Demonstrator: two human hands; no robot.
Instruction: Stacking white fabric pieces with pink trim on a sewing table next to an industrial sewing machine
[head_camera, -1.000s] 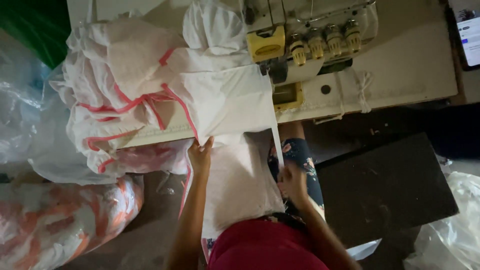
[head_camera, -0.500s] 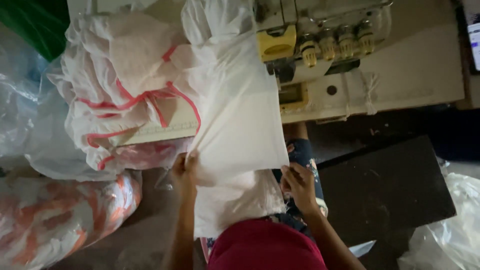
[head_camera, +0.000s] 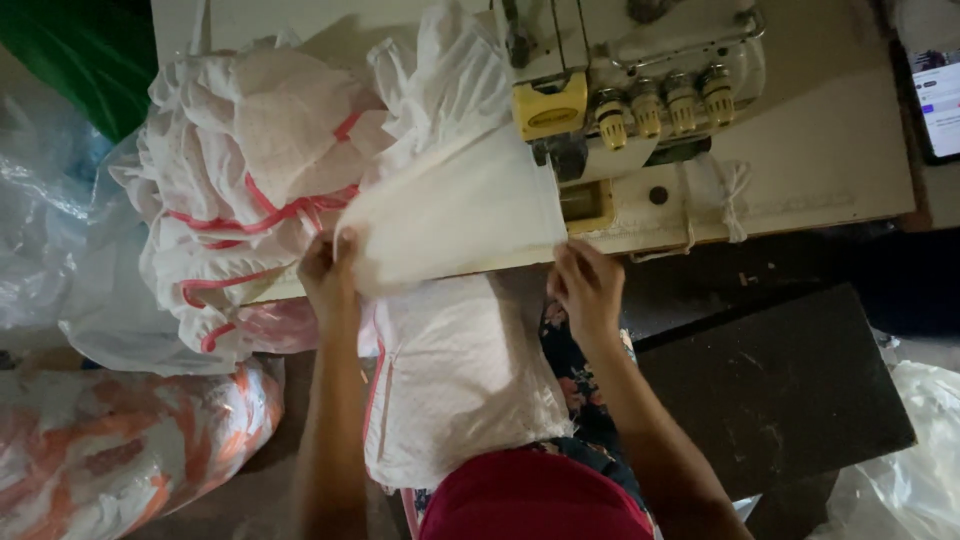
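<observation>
A: What does the left hand have?

B: Its grip is closed on the left corner of a white fabric piece, pinched between thumb and fingers just off the front edge of the bench.

A: And the right hand?

B: It is at the lower right corner of the same piece, at the front edge of the bench below the sewing machine. The fingers curl at the cloth's edge, so that grip looks narrow and touching the cloth, but I cannot tell whether it is truly pinching it.

A: Where does the piece lie?

B: Spread flat between both hands, its far end running up under the yellow front part of the machine. It covers the front edge of the bench at the middle.

A: What hangs below it?

B: A second white textured cloth with a thin pink seam down its left side. It drops from the bench edge down over the person's lap, between the two forearms.

A: What else sits on the bench?

B: A heap of white pieces with pink trim fills the left end and spills over the front edge. More crumpled white cloth rises behind the flat piece, beside the machine. At the right rear corner a phone shows with a lit screen.

A: And off the bench?

B: A clear bag of orange and white cloth lies low on the left. A dark board stands to the right of the person's right forearm.
</observation>
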